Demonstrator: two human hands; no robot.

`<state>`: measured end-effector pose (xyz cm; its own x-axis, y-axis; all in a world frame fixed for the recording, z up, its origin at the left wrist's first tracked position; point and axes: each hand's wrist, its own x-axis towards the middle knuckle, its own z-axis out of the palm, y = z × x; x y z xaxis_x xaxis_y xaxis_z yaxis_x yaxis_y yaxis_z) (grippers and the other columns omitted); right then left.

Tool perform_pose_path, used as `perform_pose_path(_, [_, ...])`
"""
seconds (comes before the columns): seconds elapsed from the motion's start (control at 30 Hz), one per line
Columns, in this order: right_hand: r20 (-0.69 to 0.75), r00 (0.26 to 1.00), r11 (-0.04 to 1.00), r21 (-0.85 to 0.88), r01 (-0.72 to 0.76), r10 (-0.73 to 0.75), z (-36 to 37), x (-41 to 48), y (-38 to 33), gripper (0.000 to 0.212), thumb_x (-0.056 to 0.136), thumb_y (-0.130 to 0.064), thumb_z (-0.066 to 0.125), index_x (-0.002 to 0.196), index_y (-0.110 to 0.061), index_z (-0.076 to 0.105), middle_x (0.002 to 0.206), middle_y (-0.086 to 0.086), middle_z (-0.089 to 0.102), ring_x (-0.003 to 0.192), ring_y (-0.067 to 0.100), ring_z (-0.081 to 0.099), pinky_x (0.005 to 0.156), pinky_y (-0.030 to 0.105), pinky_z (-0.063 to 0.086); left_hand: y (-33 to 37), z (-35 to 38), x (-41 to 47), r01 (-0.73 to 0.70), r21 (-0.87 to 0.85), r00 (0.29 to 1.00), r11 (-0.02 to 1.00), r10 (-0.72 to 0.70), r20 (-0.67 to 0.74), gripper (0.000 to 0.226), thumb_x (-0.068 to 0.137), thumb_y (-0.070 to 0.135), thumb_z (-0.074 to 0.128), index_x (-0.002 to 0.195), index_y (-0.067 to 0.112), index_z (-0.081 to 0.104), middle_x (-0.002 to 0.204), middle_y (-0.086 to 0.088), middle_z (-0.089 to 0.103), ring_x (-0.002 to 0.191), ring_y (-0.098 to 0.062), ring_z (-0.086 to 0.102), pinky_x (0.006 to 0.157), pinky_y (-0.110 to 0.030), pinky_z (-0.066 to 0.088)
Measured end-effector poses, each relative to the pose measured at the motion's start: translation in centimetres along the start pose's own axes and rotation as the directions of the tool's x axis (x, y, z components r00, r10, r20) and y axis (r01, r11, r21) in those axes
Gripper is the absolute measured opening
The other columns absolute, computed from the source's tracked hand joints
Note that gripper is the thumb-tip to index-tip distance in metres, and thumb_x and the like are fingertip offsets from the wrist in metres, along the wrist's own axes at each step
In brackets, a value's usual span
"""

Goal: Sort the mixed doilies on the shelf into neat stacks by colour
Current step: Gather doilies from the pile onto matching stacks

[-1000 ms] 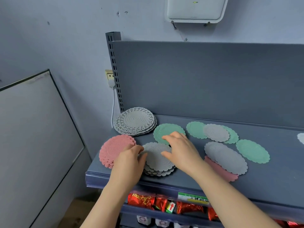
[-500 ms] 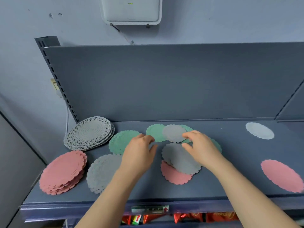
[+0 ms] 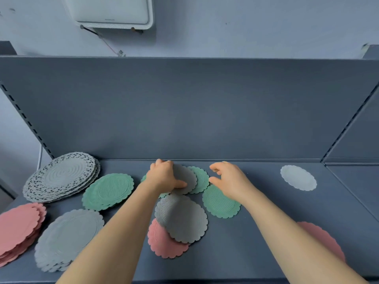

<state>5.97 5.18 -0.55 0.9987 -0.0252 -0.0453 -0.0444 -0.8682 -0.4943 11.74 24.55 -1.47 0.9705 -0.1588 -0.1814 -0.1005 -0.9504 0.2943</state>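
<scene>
My left hand point(image 3: 164, 178) lies on a loose grey doily point(image 3: 187, 177) near the shelf's back, thumb on top and fingers curled over its far edge. That doily overlaps a green doily point(image 3: 201, 179). My right hand point(image 3: 227, 181) hovers just to the right, fingers apart and holding nothing, above another green doily point(image 3: 221, 204). In front, a grey doily point(image 3: 182, 220) rests on a pink one point(image 3: 164, 243). Sorted at the left are a lacy grey stack point(image 3: 61, 177), a green stack point(image 3: 108, 191), a pink stack point(image 3: 18, 230) and a plain grey stack point(image 3: 67, 238).
A single white doily point(image 3: 298, 177) lies at the back right of the grey shelf point(image 3: 256, 212). A pink doily point(image 3: 326, 240) sits at the front right, partly under my right forearm. The shelf's back panel point(image 3: 184, 109) rises close behind, and a white box point(image 3: 108, 11) hangs on the wall.
Both hands left the grey stack at the left and moved right to the mixed pile. My left hand now rests on the back grey doily; the view has turned right.
</scene>
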Motion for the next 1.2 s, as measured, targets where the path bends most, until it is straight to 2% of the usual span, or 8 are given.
perform_pose_path(0.17, [0.090, 0.996, 1.000, 0.004, 0.014, -0.014, 0.3, 1.9, 0.2, 0.051, 0.091, -0.029, 0.060, 0.137, -0.017, 0.045, 0.138, 0.003, 0.048, 0.124, 0.021, 0.049, 0.100, 0.039, 0.044, -0.2, -0.1, -0.6, 0.001, -0.221, 0.996, 0.975, -0.022, -0.092, 0.057, 0.066, 0.036, 0.081, 0.104, 0.010, 0.048, 0.100, -0.003, 0.055, 0.087, -0.023, 0.050, 0.066, -0.029, 0.038])
perform_pose_path(0.3, [0.185, 0.981, 0.997, -0.036, 0.068, -0.060, 1.0, 3.1, -0.7, 0.064, 0.083, -0.034, 0.067, 0.139, -0.017, 0.041, 0.138, 0.004, 0.044, 0.122, 0.023, 0.047, 0.096, 0.033, 0.044, -0.5, 0.2, -2.5, -0.025, -0.411, 0.951, 0.911, -0.105, -0.289, 0.038, 0.076, 0.024, 0.073, 0.082, 0.009, 0.039, 0.071, 0.003, 0.043, 0.069, -0.019, 0.039, 0.050, -0.022, 0.026])
perform_pose_path(0.5, [0.186, 0.983, 0.997, -0.079, 0.023, -0.008, 1.1, 3.8, -1.7, 0.065, 0.070, -0.032, 0.076, 0.125, -0.015, 0.046, 0.128, 0.007, 0.042, 0.112, 0.027, 0.051, 0.084, 0.033, 0.049, -1.2, 0.6, -4.3, -0.029, -0.575, 0.893, 0.817, -0.238, -0.383, 0.023, 0.085, 0.021, 0.064, 0.093, 0.006, 0.047, 0.081, -0.001, 0.054, 0.075, -0.021, 0.048, 0.057, -0.019, 0.036])
perform_pose_path(0.63, [0.085, 0.996, 0.999, -0.006, 0.036, -0.035, 0.6, 2.9, -2.2, 0.041, 0.077, -0.021, 0.070, 0.111, -0.013, 0.050, 0.114, 0.004, 0.044, 0.090, 0.028, 0.058, 0.066, 0.035, 0.049, -1.2, 0.5, -5.5, -0.059, -0.560, 0.869, 0.826, -0.234, -0.436, 0.017, 0.089, 0.015, 0.058, 0.095, 0.005, 0.045, 0.078, 0.003, 0.052, 0.076, -0.023, 0.050, 0.056, -0.018, 0.035])
perform_pose_path(0.77, [-0.062, 0.983, 0.981, 0.085, 0.177, -0.172, -0.5, 2.0, -3.0, 0.025, 0.089, -0.016, 0.057, 0.114, -0.012, 0.053, 0.103, 0.002, 0.056, 0.086, 0.023, 0.053, 0.068, 0.028, 0.038, -1.2, -0.3, -7.5, -0.092, -0.509, 0.825, 0.856, -0.221, -0.521, 0.012, 0.090, 0.011, 0.054, 0.094, 0.012, 0.043, 0.075, 0.011, 0.050, 0.071, -0.020, 0.049, 0.053, -0.023, 0.033])
perform_pose_path(0.9, [-0.135, 0.956, 0.950, 0.140, 0.278, -0.259, -1.4, 0.8, -5.2, 0.016, 0.089, -0.020, 0.058, 0.105, -0.019, 0.057, 0.093, -0.005, 0.062, 0.079, 0.019, 0.055, 0.065, 0.029, 0.042, -2.6, -1.4, -10.8, -0.125, -0.498, 0.747, 0.858, -0.249, -0.616, 0.013, 0.086, 0.013, 0.061, 0.096, 0.019, 0.055, 0.076, 0.010, 0.059, 0.069, -0.011, 0.054, 0.055, -0.015, 0.037])
perform_pose_path(1.03, [-0.117, 0.945, 0.909, 0.261, 0.326, -0.305, -0.2, -0.1, -8.4, 0.008, 0.087, -0.017, 0.060, 0.095, -0.015, 0.061, 0.087, -0.002, 0.065, 0.075, 0.019, 0.059, 0.061, 0.030, 0.045, -5.7, -2.4, -14.2, -0.099, -0.515, 0.641, 0.852, -0.341, -0.688, 0.020, 0.086, 0.017, 0.066, 0.105, 0.017, 0.061, 0.082, 0.007, 0.062, 0.075, -0.018, 0.056, 0.062, -0.022, 0.039])
perform_pose_path(1.2, [-0.029, 0.942, 0.854, 0.414, 0.316, -0.335, 3.5, -0.4, -13.3, 0.022, 0.086, -0.011, 0.061, 0.107, -0.018, 0.061, 0.098, -0.004, 0.070, 0.089, 0.016, 0.066, 0.076, 0.034, 0.054, -11.1, -3.4, -17.4, -0.033, -0.584, 0.580, 0.811, -0.460, -0.672, 0.031, 0.088, 0.016, 0.063, 0.118, 0.014, 0.055, 0.092, -0.001, 0.064, 0.077, -0.021, 0.058, 0.070, -0.031, 0.046])
